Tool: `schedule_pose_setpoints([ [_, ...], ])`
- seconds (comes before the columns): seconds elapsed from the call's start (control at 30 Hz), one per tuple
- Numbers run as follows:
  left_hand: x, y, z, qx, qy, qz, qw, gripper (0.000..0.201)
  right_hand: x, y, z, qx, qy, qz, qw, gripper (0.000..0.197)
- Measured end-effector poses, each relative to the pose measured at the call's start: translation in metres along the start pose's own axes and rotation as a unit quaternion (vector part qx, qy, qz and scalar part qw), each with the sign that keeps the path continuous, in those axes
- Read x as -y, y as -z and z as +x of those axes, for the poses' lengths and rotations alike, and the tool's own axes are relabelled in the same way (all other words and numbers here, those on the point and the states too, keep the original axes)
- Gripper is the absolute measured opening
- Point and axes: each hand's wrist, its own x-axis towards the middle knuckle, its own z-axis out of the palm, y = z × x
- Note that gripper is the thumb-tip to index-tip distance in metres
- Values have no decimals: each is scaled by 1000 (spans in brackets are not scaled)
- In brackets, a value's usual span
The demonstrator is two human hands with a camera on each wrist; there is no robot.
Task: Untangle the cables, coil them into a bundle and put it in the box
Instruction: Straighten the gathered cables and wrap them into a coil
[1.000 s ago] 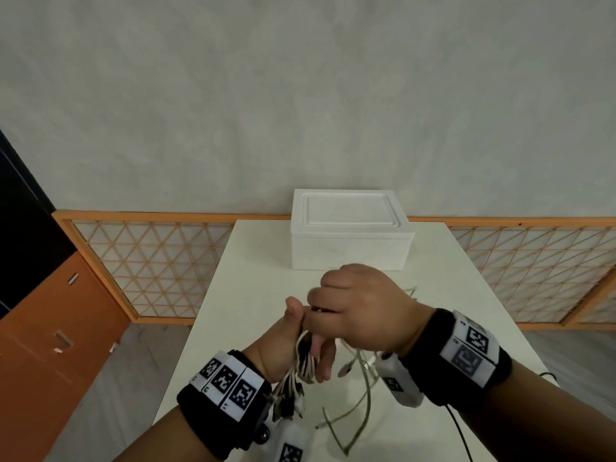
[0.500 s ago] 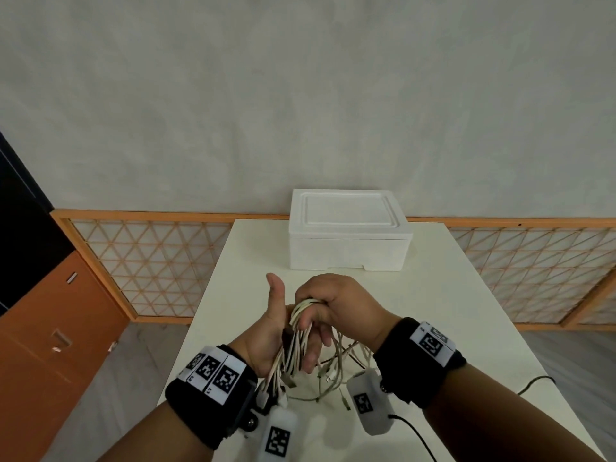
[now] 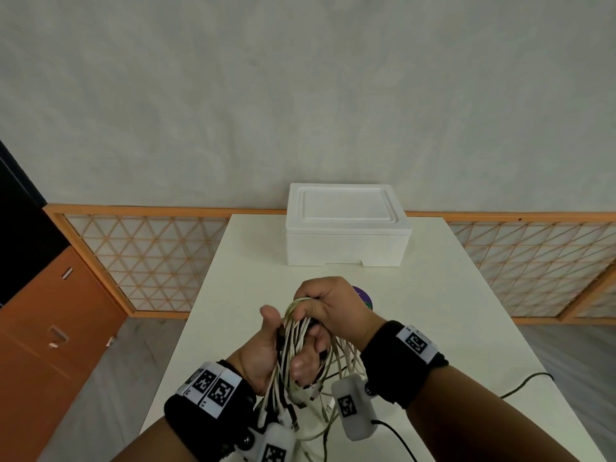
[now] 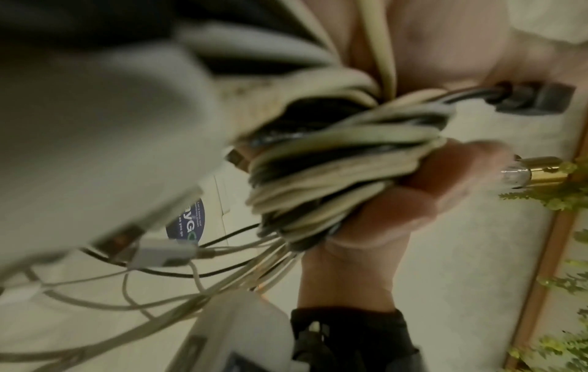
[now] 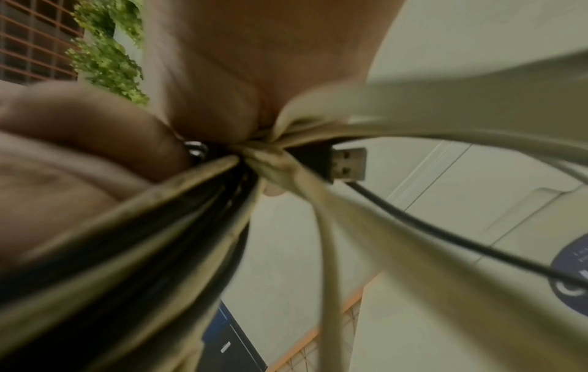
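A bundle of white and black cables (image 3: pixel 293 341) hangs between both hands above the near half of the table. My right hand (image 3: pixel 320 301) grips the top of the loops from above. My left hand (image 3: pixel 283 348) holds the bundle from below, thumb up, fingers curled round the strands. In the left wrist view the cables (image 4: pixel 334 161) lie wound in my fingers (image 4: pixel 413 196). A black USB plug (image 5: pixel 346 163) sticks out of the cables (image 5: pixel 222 201) in the right wrist view. Loose ends (image 3: pixel 320 411) dangle down. The white foam box (image 3: pixel 346 228) stands shut at the far end.
The white table (image 3: pixel 466 328) has bare surface right of my hands. A round purple sticker (image 3: pixel 365 295) lies just behind my right hand. A black cord (image 3: pixel 523 381) trails from my right wrist. Lattice panels (image 3: pixel 150 261) and an orange cabinet (image 3: pixel 50 328) flank the table.
My right hand has come down and towards me with the cable loops. My left thumb has lifted upright. The bundle now shows between both hands.
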Motion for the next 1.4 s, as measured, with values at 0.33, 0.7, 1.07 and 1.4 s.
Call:
schedule_pose_setpoints([
  [0.33, -1, 5, -2, -224, -42, 20, 973, 72, -25, 4, -1, 70, 104, -180, 976, 68],
  [0.7, 1, -5, 0, -262, 7, 84, 961, 105, -40, -9, 0, -6, 49, -103, 993, 52],
  [1.07, -11, -25, -11, -231, 3, 348, 909, 19, -27, -6, 7, 4, 110, -161, 981, 33],
  [1.4, -25, -4, -17, -305, -61, 194, 930, 32, -59, 38, -11, -1, -26, -260, 965, 13],
])
